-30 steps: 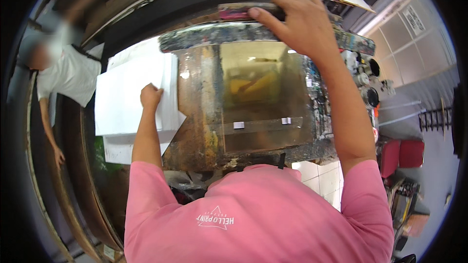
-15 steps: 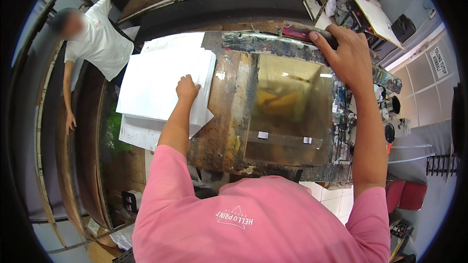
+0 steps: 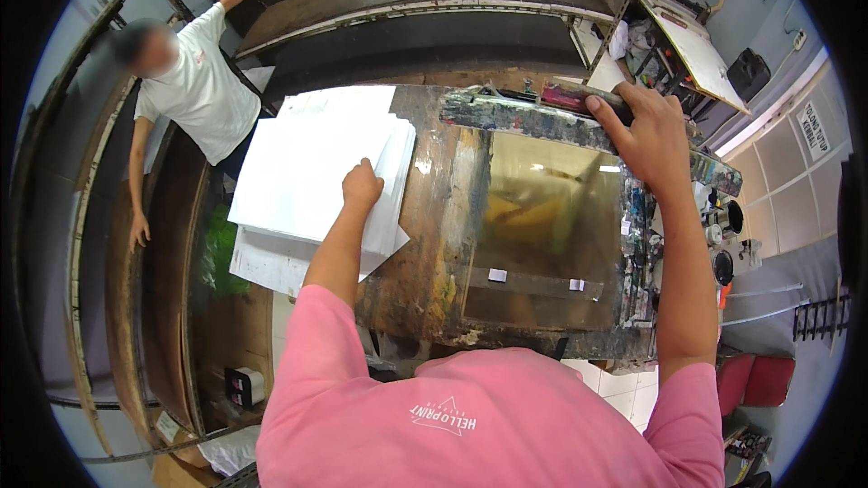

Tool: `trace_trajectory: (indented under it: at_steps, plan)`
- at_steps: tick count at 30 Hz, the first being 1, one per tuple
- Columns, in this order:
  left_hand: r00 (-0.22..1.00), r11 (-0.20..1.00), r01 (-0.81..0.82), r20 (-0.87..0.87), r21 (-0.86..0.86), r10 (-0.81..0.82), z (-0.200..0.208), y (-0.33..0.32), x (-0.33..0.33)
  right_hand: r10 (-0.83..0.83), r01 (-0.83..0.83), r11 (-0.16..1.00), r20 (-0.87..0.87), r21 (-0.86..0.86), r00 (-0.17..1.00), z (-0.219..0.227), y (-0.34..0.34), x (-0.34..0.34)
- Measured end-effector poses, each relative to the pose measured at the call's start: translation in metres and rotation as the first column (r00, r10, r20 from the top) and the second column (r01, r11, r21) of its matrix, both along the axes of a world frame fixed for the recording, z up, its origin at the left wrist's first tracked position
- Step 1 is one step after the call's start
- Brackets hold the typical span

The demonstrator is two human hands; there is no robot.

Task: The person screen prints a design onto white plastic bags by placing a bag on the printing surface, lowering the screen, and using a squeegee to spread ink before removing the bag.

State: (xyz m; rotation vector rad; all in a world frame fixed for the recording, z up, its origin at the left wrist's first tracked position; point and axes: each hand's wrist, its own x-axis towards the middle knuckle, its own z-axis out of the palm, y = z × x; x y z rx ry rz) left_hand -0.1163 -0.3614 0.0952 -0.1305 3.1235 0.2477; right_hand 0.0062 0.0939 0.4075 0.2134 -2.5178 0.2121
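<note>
My left hand (image 3: 363, 186) rests on a thick stack of white paper (image 3: 303, 163) at the left of the table. Its fingers are bunched against the top sheet near the stack's right side. My right hand (image 3: 653, 134) wraps over an ink-stained wooden bar (image 3: 571, 98) at the table's far edge, thumb on the near side and fingertips hidden behind. Between my arms lies a shiny, see-through olive panel (image 3: 551, 208) within paint-crusted borders. Two small white tabs, one of them the left tab (image 3: 497, 276), sit near its lower edge.
A person in a white shirt (image 3: 212, 86) stands at the far left by long shelves (image 3: 117, 289). Dark racks (image 3: 425, 9) run behind the table. Ink pots (image 3: 723, 217) stand to the right, with a red chair (image 3: 768, 381) lower down.
The view has shifted, so the table sits lower in the picture. My left hand still lies on the paper and its fingers look more drawn together. My right hand keeps its hold on the bar.
</note>
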Motion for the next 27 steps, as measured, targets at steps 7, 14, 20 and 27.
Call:
trace_trajectory:
  at_steps: [7,14,20,27]
  plan:
    - [0.995,0.989,-0.071,-0.081,-0.127,0.061,-0.018,0.017,-0.006,0.012,-0.012,1.000,0.024,-0.012,1.000,0.005,-0.002,0.000]
    - [0.974,0.969,-0.188,-0.097,0.162,0.205,0.020,-0.015,-0.016,0.012,-0.012,1.000,-0.031,0.019,0.999,-0.001,0.009,0.001]
    - [0.992,0.714,-0.123,0.075,0.690,0.098,0.042,-0.063,-0.021,-0.013,0.012,1.000,0.035,0.026,0.999,0.001,0.007,0.000]
    - [0.997,0.912,0.016,-0.071,0.410,0.014,0.038,-0.045,-0.013,0.063,-0.064,0.998,-0.113,-0.001,0.992,-0.008,0.010,-0.008]
